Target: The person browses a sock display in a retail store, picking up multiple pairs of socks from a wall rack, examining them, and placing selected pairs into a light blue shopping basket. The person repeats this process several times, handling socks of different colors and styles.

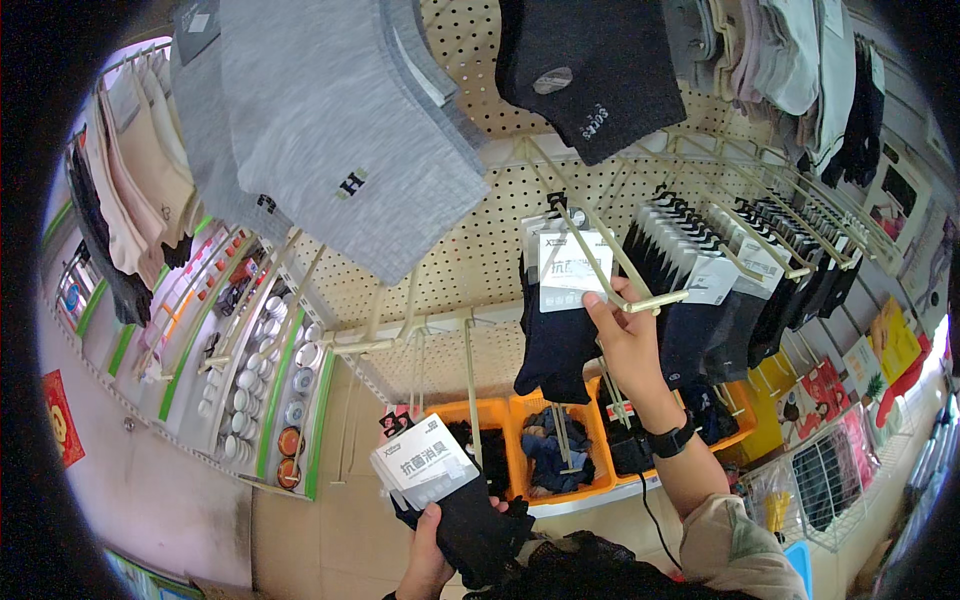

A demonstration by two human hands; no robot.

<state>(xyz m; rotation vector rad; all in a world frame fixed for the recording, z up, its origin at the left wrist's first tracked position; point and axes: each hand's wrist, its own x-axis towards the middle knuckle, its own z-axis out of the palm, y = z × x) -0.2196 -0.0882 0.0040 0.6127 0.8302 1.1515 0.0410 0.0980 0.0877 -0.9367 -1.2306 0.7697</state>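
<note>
My left hand (427,555), low in the view, grips a bundle of several packs of black socks (472,532) with white header cards (431,461) and black plastic hangers. Up and to the right, my right hand (630,349) reaches to a cream metal display hook (622,262). Its thumb and fingers pinch the lower right edge of a white header card (568,262) on dark socks (559,349). Those socks hang by a small black hanger (556,200) at the hook. The card bears printed writing.
Grey socks (345,127) and dark socks (592,75) hang close overhead. More carded socks (694,277) fill hooks on the right of the pegboard (480,247). Orange baskets (517,491) with dark clothing stand below. Hooks (364,345) jut out at left; a black cable (646,510) dangles.
</note>
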